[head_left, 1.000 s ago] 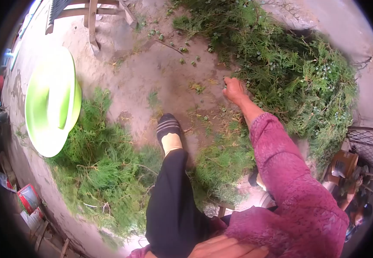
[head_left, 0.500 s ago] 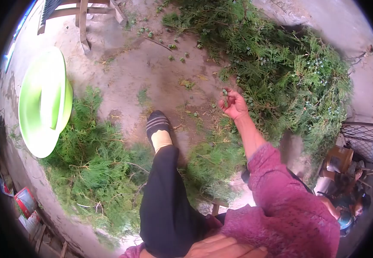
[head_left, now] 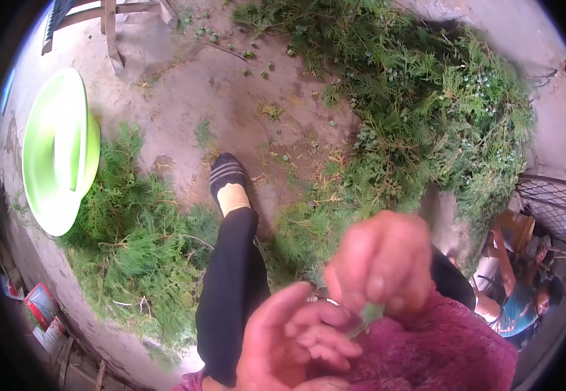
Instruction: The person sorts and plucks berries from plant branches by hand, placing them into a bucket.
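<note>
In front of my lap, my right hand [head_left: 382, 260] pinches a small green conifer sprig [head_left: 372, 313] between thumb and fingers, slightly blurred. My left hand [head_left: 293, 339] is beside it on the left, palm turned up and fingers loosely curled and apart. The sprig's lower end comes close to the left fingertips. Beyond the hands, a large heap of cut conifer branches [head_left: 420, 111] with pale green cones lies on the ground. Another pile of branches [head_left: 146, 254] lies left of my leg.
A bright green basin [head_left: 90, 146] tilts against the left pile. Wooden stand legs [head_left: 111, 39] are at the upper left, with loose green cones [head_left: 248, 55] scattered nearby. Another person [head_left: 518, 306] sits at the lower right near a cardboard box [head_left: 514, 228] and wire mesh.
My right hand has come back from beside the branch heap to my lap, bringing the sprig. My left hand has risen from my lap and turned palm up beside it.
</note>
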### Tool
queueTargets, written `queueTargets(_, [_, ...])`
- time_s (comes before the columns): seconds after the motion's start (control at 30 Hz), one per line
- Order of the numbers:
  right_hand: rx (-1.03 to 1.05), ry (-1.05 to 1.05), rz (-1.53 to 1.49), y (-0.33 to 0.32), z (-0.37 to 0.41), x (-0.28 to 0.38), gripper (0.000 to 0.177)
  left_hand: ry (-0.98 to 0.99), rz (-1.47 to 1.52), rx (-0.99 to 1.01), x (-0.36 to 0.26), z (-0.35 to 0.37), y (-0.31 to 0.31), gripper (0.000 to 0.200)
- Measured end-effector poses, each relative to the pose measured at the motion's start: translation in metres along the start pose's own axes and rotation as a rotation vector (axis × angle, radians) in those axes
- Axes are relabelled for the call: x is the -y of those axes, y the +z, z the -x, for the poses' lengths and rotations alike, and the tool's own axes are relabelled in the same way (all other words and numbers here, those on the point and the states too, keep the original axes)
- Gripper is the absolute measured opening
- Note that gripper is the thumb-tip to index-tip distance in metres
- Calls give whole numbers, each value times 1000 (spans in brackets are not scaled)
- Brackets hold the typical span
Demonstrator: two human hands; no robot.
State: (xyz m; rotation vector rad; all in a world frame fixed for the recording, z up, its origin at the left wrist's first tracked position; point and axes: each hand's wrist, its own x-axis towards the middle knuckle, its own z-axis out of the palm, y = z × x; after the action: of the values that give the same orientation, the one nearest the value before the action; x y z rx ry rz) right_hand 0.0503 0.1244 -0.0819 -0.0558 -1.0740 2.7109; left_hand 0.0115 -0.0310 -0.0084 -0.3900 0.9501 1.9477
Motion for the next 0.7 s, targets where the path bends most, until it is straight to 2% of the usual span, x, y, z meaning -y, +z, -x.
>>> queueTargets(0.03, [-2, 4, -2, 4, -1, 8, 10, -112, 23, 13, -2, 2, -2, 78])
queueTargets(0.07, [79, -10, 180, 6, -4, 17, 8, -218, 47, 29, -3, 3, -3, 75])
queueTargets(0.1, [162, -24, 360, 6, -6, 22, 6, -202, 51, -14, -6, 4, 1, 62])
queueTargets(0.13, [163, -21, 359, 6, -6, 24, 6, -201, 53, -16, -8, 6, 1, 62])
queueTargets(0.2, [396, -1, 363, 6, -7, 27, 14, -312, -70, -26, -13, 8, -4, 50])
queueTargets(0.23, [342, -38, 258, 13, -11, 23, 13, -254, -124, -52, -12, 9, -2, 33])
queueTargets(0.27, [339, -35, 259, 14, -9, 25, 13, -258, -121, -52, -10, 10, -6, 33])
queueTargets(0.33, [355, -25, 370, 16, -4, 29, 14, -133, -214, 57, -8, 8, -12, 22])
queueTargets(0.37, [351, -24, 372, 17, -7, 29, 14, -150, -197, -3, -10, 13, -9, 14])
queueTargets(0.47, [395, -11, 488, 20, -17, 26, 16, -149, -249, -32, -11, 15, -12, 15])
queueTargets(0.53, [325, 15, 444, 24, -16, 24, 14, -176, -230, -1, -12, 16, -14, 16])
queueTargets(0.6, [341, 21, 372, 15, -14, 22, 14, -194, -214, 18, -12, 12, -16, 17])
queueTargets(0.67, [384, 30, 270, 10, -16, 21, 13, 84, -508, 309, -9, 2, -23, 20])
queueTargets(0.7, [412, 59, 250, 8, -17, 20, 14, 57, -490, 301, -13, 0, -20, 21])
